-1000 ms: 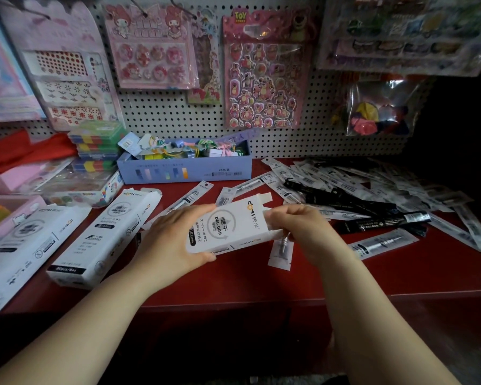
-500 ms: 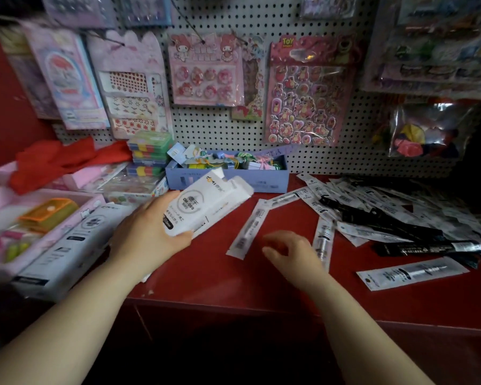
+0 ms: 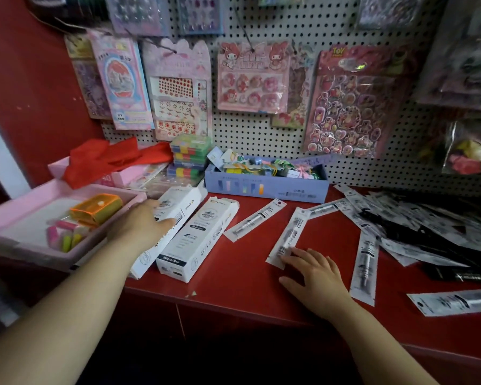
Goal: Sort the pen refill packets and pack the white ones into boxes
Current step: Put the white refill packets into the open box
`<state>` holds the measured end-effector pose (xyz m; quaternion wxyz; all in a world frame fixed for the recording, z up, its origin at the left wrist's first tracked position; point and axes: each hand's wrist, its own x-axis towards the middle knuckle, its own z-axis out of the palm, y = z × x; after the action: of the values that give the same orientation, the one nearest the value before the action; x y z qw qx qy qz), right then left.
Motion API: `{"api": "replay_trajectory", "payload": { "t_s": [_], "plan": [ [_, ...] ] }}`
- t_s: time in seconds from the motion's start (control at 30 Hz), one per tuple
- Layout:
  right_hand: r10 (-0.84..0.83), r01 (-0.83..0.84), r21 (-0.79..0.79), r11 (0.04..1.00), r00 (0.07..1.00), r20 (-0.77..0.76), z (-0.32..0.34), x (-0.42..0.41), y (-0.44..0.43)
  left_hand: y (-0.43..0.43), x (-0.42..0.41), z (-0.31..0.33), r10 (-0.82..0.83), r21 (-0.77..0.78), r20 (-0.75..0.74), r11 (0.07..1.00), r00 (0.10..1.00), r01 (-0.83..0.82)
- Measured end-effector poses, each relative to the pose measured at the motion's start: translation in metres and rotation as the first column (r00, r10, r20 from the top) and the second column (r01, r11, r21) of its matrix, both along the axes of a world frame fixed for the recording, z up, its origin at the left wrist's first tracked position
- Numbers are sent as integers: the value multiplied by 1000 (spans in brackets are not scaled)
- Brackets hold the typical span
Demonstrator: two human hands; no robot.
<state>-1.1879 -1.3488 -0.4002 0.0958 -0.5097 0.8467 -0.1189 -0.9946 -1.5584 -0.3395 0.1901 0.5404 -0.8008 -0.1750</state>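
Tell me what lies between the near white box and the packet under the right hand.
One white refill packet, lying diagonally on the red counter between the white box and the fingered packet; head view.

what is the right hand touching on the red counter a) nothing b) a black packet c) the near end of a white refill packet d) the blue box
c: the right hand lies flat with its fingers on the near end of a white refill packet.
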Motion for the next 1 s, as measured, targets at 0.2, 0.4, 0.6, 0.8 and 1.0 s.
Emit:
{"api": "replay_trajectory", "payload": {
  "t_s": [0.2, 0.4, 0.6, 0.8, 1.0],
  "plan": [
    [-7, 8, -33, 999, 1000, 13, 0, -3, 1, -10, -7, -7, -55, 33, 138, 998, 989, 51],
    [-75, 76, -228, 971, 997, 14, 7, -6, 6, 5, -19, -12, -27, -24, 141, 999, 990, 31],
    [-477, 477, -191, 858, 877, 49, 12, -29, 27, 41, -70, -4, -312, -156, -57, 941, 948, 300],
    [-542, 544, 0, 839, 837, 71, 3, -45, 37, 55, -138, -39, -406, 78, 130, 914, 905, 399],
    [-448, 448, 2, 894, 894, 0, -4, -54, 30, 73, -153, -57, -445, 86, 26, 893, 895, 442]
  ]
}}
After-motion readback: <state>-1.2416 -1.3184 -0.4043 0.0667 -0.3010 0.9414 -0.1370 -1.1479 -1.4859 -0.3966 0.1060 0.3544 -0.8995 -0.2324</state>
